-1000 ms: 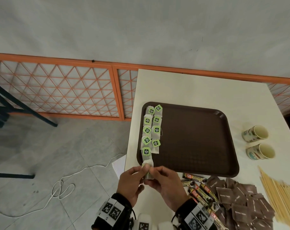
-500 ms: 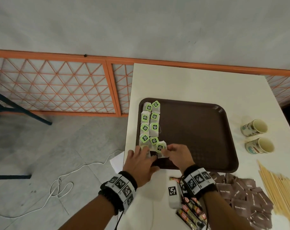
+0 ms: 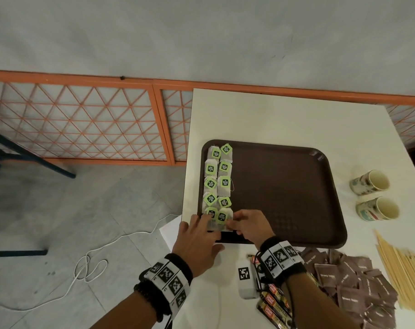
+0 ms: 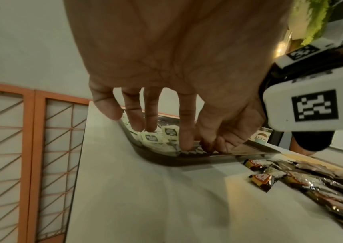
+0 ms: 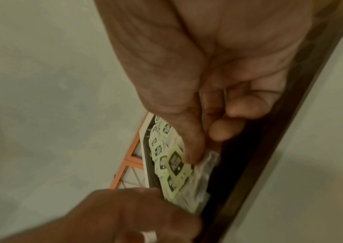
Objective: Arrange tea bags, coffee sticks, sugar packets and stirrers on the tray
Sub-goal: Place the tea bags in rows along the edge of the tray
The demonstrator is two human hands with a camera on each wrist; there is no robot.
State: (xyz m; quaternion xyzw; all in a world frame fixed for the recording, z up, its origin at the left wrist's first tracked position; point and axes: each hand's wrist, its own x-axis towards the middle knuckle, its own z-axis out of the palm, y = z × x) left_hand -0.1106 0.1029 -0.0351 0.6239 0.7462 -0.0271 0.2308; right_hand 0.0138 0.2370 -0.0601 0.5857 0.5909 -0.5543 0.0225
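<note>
my right hand [image 3: 248, 225] sits at the lower left corner of the brown tray [image 3: 284, 193], thumb and fingertips pinching the edge of the nearest tea bag [image 3: 223, 218], the one at the bottom of the right-hand column. in the right wrist view my thumb [image 5: 189, 148] presses right beside its green tag while the other fingers curl underneath. my left hand [image 3: 198, 245] lies just left of it, fingers straight and spread, their tips resting flat on the bottom bag of the left column and on the tray rim (the left wrist view shows them laid out, gripping nothing).

the tea bags [image 3: 217, 181] run in two columns down the left side of the tray, from its upper left corner to my fingers, each white bag carrying a green tag. the rest of the tray floor is bare.

on the white table [image 3: 272, 115], below the tray at the lower right of the head view, lie the coffee sticks [image 3: 274, 302] partly under my right forearm, then a loose heap of brown sugar packets [image 3: 351, 288], and at the far right edge a fan of pale wooden stirrers [image 3: 405, 274]. two paper cups [image 3: 373, 194] lie on their sides to the right of the tray, well apart from my hands.
</note>
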